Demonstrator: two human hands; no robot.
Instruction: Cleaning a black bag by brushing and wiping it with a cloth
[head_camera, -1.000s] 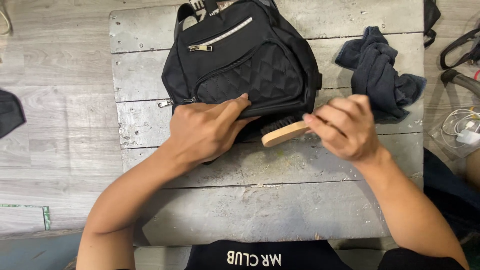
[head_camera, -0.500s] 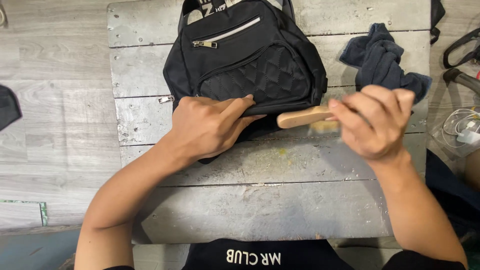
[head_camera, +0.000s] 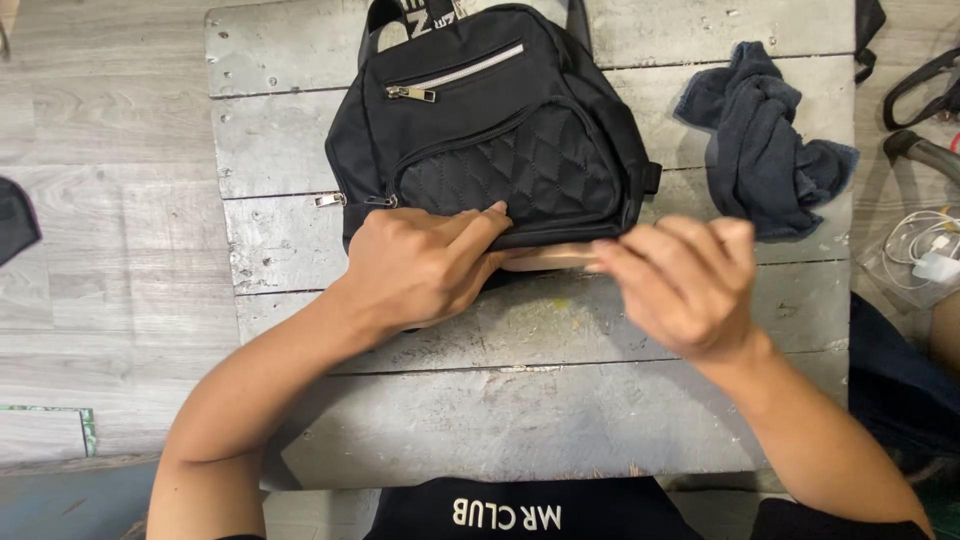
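Just brush along backpack's bottom edge

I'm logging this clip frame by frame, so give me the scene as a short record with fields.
surface: grey plank table
main item: black backpack, lying flat, front up
left hand: pressed on the backpack's lower edge
right hand: grips a wooden brush against that edge
brush bristles: hidden
beside: dark blue cloth, crumpled, right of the backpack
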